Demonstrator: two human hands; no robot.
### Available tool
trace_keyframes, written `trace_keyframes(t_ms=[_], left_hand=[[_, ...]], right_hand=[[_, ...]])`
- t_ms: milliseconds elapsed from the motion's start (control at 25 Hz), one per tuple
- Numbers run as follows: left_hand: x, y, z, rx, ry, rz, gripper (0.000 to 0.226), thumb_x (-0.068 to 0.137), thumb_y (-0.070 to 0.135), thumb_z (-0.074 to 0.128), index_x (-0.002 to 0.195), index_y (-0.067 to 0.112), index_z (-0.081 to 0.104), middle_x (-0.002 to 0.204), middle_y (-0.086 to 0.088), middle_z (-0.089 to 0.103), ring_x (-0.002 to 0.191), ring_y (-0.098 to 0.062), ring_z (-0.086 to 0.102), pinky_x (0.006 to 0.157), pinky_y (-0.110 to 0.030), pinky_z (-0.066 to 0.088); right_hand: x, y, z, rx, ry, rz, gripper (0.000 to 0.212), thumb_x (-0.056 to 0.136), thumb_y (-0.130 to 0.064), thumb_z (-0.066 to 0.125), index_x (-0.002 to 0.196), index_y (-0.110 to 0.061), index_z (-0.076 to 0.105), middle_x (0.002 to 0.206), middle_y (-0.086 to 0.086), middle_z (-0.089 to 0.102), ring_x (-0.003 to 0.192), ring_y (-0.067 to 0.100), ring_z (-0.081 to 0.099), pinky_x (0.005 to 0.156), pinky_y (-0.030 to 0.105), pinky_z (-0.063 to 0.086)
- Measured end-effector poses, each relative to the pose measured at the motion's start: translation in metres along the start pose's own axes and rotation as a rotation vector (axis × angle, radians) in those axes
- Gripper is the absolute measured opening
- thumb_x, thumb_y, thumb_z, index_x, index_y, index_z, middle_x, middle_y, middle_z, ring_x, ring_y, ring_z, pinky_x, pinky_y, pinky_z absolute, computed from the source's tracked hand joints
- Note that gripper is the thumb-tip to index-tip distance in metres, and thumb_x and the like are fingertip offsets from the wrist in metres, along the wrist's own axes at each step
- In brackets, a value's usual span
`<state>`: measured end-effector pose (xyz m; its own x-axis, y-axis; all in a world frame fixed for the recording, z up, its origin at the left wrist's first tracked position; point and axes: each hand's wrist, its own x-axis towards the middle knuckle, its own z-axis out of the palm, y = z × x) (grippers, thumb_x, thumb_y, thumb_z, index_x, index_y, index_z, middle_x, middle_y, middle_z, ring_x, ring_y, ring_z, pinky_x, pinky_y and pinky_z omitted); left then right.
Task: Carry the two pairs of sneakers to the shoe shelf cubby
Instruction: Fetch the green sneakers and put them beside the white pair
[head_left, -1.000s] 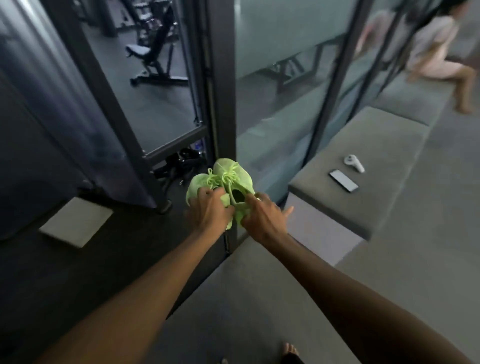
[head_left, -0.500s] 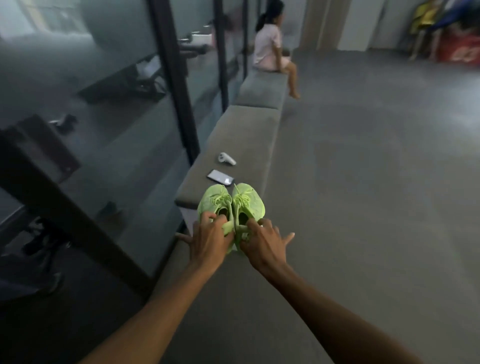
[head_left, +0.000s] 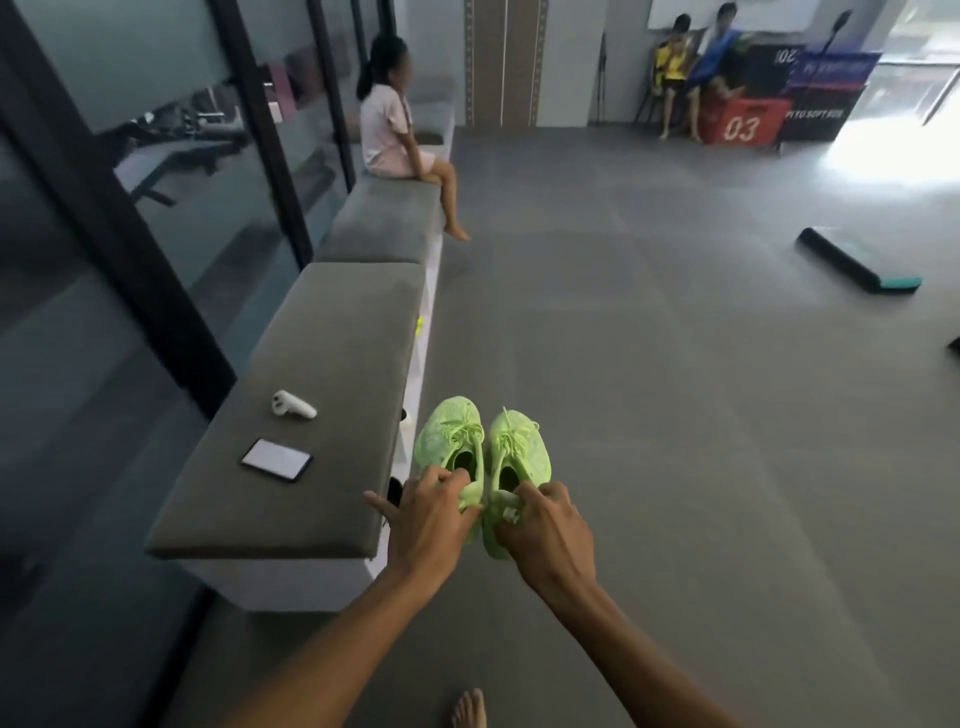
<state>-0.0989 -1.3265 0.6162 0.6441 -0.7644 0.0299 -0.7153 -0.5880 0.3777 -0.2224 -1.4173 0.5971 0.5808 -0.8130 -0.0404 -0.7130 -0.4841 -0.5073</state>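
Observation:
I hold a pair of neon green sneakers side by side in front of me, toes pointing away. My left hand (head_left: 428, 512) grips the heel of the left sneaker (head_left: 451, 441). My right hand (head_left: 545, 525) grips the heel of the right sneaker (head_left: 519, 449). They hang above the grey floor, just right of a long grey cushioned bench (head_left: 332, 353). White cubby openings (head_left: 418, 358) run along the bench's front under the cushion; something yellow-green shows in one. No second pair is in view.
A phone (head_left: 276, 460) and a white case (head_left: 292, 404) lie on the near bench cushion. A person (head_left: 392, 132) sits further along the bench. Glass walls stand to the left. A dark roller (head_left: 857, 267) lies on the floor at right. My bare foot (head_left: 469, 709) shows below.
My view has swung right, from the glass door to along the bench and the open floor. The sneakers stay in both hands and now sit right of the bench end.

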Motion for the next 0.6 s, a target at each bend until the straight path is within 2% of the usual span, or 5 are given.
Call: trace_keyframes(t_ms=[120,320,480,600], left_hand=[[0.093,0.027,0.016,-0.009,-0.02,0.061,0.025,0.09,0.048,0.063,0.109,0.032,0.058,0.11,0.011,0.059,0.107,-0.02,0.058,0.097,-0.083,0.023],[0.245,0.082,0.035,-0.032,-0.059,0.141,0.026,0.089,0.046,0.066,0.106,0.029,0.059,0.108,0.007,0.059,0.102,-0.023,0.059,0.092,-0.076,0.036],[0.378,0.132,0.056,0.003,-0.056,0.14,0.027,0.089,0.05,0.064,0.107,0.031,0.058,0.107,0.009,0.057,0.099,-0.02,0.061,0.098,-0.081,0.02],[0.482,0.173,0.067,-0.003,-0.044,0.123,0.027,0.088,0.051,0.065,0.104,0.03,0.058,0.105,0.008,0.056,0.097,-0.021,0.062,0.098,-0.083,0.019]], right_hand=[[0.088,0.021,-0.021,0.039,0.018,0.014,0.028,0.085,-0.047,0.063,0.102,-0.025,0.06,0.108,0.001,0.053,0.084,0.025,0.058,0.07,0.04,0.053],[0.232,0.056,-0.059,-0.033,0.066,0.049,0.029,0.088,-0.049,0.059,0.106,-0.027,0.059,0.111,0.002,0.054,0.087,0.027,0.06,0.076,0.041,0.052],[0.365,0.09,-0.089,-0.045,0.057,0.084,0.026,0.087,-0.049,0.058,0.106,-0.031,0.056,0.117,0.0,0.055,0.092,0.026,0.061,0.093,0.055,0.043],[0.474,0.113,-0.116,-0.027,0.051,0.065,0.025,0.085,-0.045,0.061,0.106,-0.032,0.055,0.116,0.0,0.055,0.093,0.028,0.06,0.099,0.064,0.034]])
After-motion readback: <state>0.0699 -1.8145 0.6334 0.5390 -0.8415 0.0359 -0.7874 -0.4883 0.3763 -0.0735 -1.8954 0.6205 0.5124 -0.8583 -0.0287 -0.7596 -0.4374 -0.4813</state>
